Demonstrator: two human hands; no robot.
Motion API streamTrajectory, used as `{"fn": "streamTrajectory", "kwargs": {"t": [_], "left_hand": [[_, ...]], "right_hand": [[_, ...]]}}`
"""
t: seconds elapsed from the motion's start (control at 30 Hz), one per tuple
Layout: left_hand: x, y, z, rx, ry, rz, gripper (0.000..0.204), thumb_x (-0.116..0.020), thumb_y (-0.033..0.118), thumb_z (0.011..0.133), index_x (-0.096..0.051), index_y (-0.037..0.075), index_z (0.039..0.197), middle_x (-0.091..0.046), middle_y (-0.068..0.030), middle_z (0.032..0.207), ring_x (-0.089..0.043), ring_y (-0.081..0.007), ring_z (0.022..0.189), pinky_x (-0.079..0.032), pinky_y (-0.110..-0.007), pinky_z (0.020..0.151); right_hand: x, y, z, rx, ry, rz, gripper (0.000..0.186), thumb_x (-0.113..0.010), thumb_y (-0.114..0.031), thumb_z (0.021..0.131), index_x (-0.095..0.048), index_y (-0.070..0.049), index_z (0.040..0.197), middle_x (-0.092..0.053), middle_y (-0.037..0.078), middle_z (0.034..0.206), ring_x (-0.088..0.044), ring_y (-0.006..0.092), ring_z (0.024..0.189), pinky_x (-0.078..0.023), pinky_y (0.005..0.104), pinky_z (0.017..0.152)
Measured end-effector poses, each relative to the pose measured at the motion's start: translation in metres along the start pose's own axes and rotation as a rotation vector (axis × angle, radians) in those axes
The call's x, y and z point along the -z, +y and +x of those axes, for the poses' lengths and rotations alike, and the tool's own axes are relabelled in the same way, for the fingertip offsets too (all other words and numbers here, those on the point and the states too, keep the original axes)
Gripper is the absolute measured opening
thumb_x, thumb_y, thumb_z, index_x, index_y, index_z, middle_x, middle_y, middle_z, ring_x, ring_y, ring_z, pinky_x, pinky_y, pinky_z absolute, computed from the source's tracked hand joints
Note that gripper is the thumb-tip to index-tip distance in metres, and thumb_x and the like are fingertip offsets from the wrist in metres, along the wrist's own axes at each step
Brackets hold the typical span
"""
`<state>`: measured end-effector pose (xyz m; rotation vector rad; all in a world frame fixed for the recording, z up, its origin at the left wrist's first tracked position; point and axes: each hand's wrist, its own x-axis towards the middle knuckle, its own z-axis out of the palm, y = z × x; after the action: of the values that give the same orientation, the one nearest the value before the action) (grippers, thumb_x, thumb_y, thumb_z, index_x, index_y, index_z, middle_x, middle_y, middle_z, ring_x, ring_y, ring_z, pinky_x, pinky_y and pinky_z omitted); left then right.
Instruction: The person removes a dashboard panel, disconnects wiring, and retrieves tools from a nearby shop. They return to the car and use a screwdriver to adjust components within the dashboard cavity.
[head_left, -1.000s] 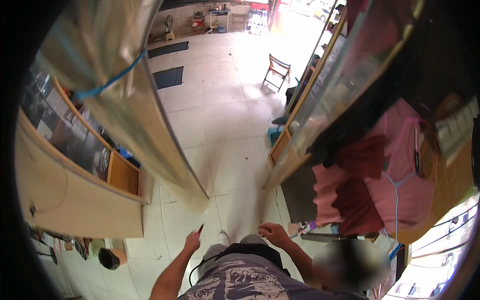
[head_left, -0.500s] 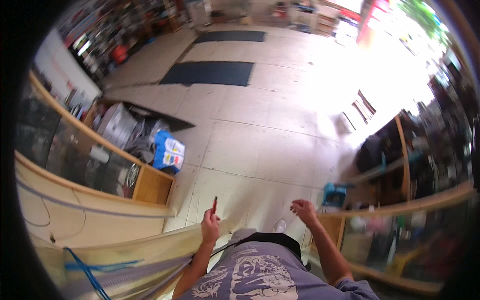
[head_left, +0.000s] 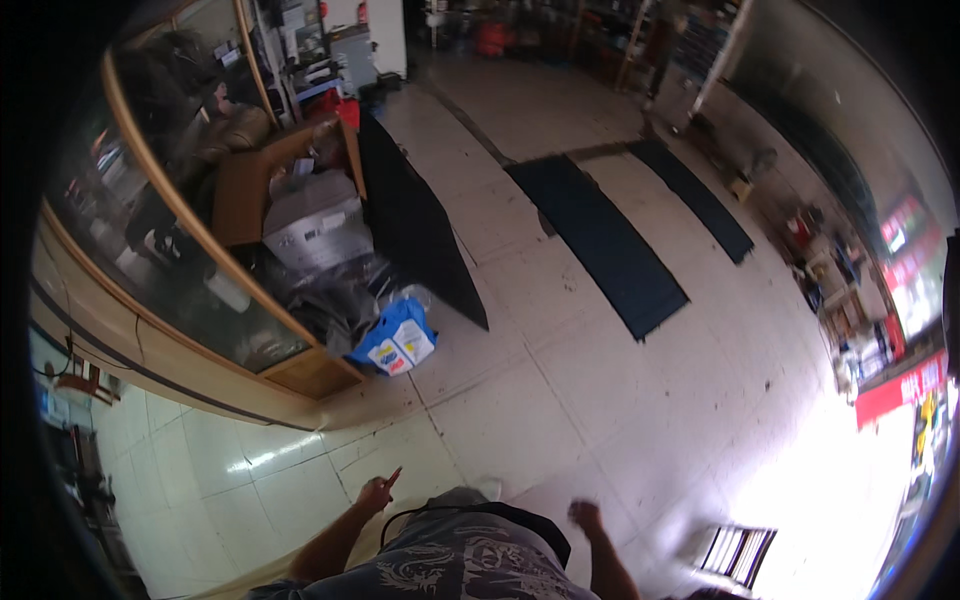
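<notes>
My left hand (head_left: 376, 494) is closed around a slim, red, pen-like tool (head_left: 394, 477), whose tip points up and away from me. Its exact kind is too small to make out. On the other side of my body, my right hand (head_left: 586, 516) hangs over the tiled floor, fingers curled in, with nothing visible in it. Neither hand touches any furniture. A black strap (head_left: 402, 515) loops at my waist, beside my left forearm.
To the left stands a wood-framed glass cabinet (head_left: 285, 372). Beside it are an open cardboard box (head_left: 238, 205), a blue-and-white bag (head_left: 402, 340) and a dark sheet (head_left: 425, 235). Two dark mats (head_left: 610, 250) lie ahead. A striped slatted thing (head_left: 738, 556) is at lower right, in bright light.
My view has swung left, so the cabinet, box and mats sit further right or nearer. The right-hand cabinet has left the picture. My left hand still holds the red tool; my right fingers look more curled.
</notes>
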<state>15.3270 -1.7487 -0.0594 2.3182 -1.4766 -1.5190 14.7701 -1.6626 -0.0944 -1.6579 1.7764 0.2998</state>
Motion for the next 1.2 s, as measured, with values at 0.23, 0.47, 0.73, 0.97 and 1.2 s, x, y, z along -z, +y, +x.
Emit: {"fn": "streamTrajectory", "kwargs": {"t": [0.23, 0.47, 0.73, 0.97, 1.2], "left_hand": [[0.056, 0.312, 0.219, -0.315, 0.202, 0.093, 0.046, -0.062, 0.049, 0.093, -0.072, 0.004, 0.095, -0.073, -0.0156, 0.081, -0.073, -0.0316, 0.081, -0.055, -0.047, 0.073], [0.066, 0.439, 0.372, -0.11, 0.136, 0.184, 0.059, -0.057, 0.057, 0.091, -0.071, 0.0, 0.092, -0.072, -0.0232, 0.087, -0.071, -0.0402, 0.086, -0.055, -0.05, 0.075], [0.104, 0.524, 0.507, 0.351, -0.019, -0.107, 0.064, -0.055, 0.06, 0.092, -0.071, 0.001, 0.075, -0.069, -0.017, 0.067, -0.068, -0.0304, 0.055, -0.057, -0.045, 0.06], [0.299, 0.716, 0.732, 0.261, 0.108, -0.15, 0.062, -0.045, 0.056, 0.1, -0.072, 0.002, 0.091, -0.071, -0.0226, 0.082, -0.07, -0.0365, 0.067, -0.055, -0.049, 0.063], [0.619, 0.911, 0.967, 0.059, 0.489, -0.297, 0.048, -0.054, 0.046, 0.098, -0.069, 0.0, 0.098, -0.071, -0.024, 0.097, -0.068, -0.0416, 0.095, -0.052, -0.049, 0.08]], "right_hand": [[0.129, 0.091, 0.167, -0.63, -0.213, 0.911, 0.012, -0.059, -0.017, 0.094, -0.067, -0.008, 0.094, -0.071, 0.007, 0.078, -0.067, 0.0168, 0.065, -0.053, 0.0345, 0.054], [0.389, 0.196, 0.434, -0.532, -0.192, 0.675, 0.022, -0.057, -0.019, 0.094, -0.066, -0.009, 0.077, -0.069, 0.007, 0.069, -0.064, 0.0182, 0.057, -0.05, 0.037, 0.049], [0.888, 0.15, 0.907, -0.052, 0.484, 0.554, 0.022, -0.063, -0.026, 0.093, -0.064, -0.009, 0.079, -0.06, 0.005, 0.069, -0.06, 0.0196, 0.054, -0.047, 0.0361, 0.045], [0.982, -0.032, 1.115, 0.181, 0.289, 1.021, 0.011, -0.059, -0.012, 0.094, -0.068, -0.006, 0.091, -0.064, 0.007, 0.071, -0.057, 0.0165, 0.053, -0.047, 0.0305, 0.046], [0.972, -0.09, 1.267, -0.421, -0.504, 0.561, 0.012, -0.059, -0.018, 0.095, -0.065, -0.008, 0.096, -0.065, 0.007, 0.076, -0.062, 0.0218, 0.062, -0.05, 0.0366, 0.052]]}}
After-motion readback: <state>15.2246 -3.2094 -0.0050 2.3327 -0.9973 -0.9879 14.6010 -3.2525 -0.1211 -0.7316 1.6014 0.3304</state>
